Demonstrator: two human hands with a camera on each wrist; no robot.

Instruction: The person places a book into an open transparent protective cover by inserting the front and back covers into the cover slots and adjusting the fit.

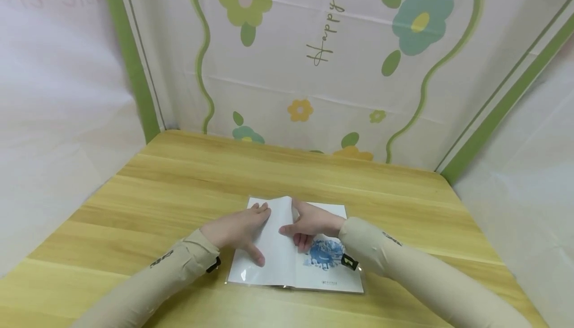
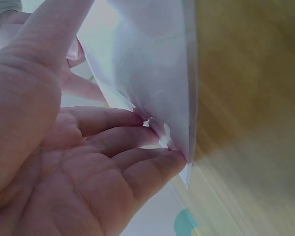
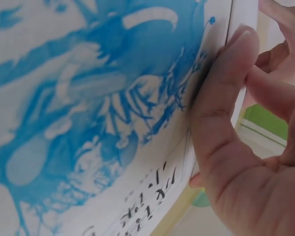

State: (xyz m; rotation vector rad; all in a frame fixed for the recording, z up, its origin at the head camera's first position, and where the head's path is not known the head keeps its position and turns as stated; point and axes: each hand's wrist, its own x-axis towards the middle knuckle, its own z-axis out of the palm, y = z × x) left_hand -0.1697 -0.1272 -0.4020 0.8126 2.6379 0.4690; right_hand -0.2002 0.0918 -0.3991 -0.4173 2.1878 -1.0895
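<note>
An open book [image 1: 329, 280] in a clear plastic cover lies on the wooden table, a blank white page on the left and a blue picture on the right. My left hand [image 1: 239, 228] rests on the blank page, its fingers spread; the left wrist view shows these fingers [image 2: 137, 167] touching the glossy sheet. At the fold my right hand [image 1: 309, 221] pinches the white page [image 1: 280, 213], thumb on the left side and curled fingers on the picture side. In the right wrist view a bent finger [image 3: 219, 113] lies against the page beside the blue print [image 3: 103, 93].
Wooden table [image 1: 179, 183] surrounds the book. Behind it hangs a white curtain [image 1: 269, 74] with flowers and lettering, and plain white cloth [image 1: 67, 133] stands at the left side. A dark strap buckle [image 1: 350, 262] sits at the right sleeve.
</note>
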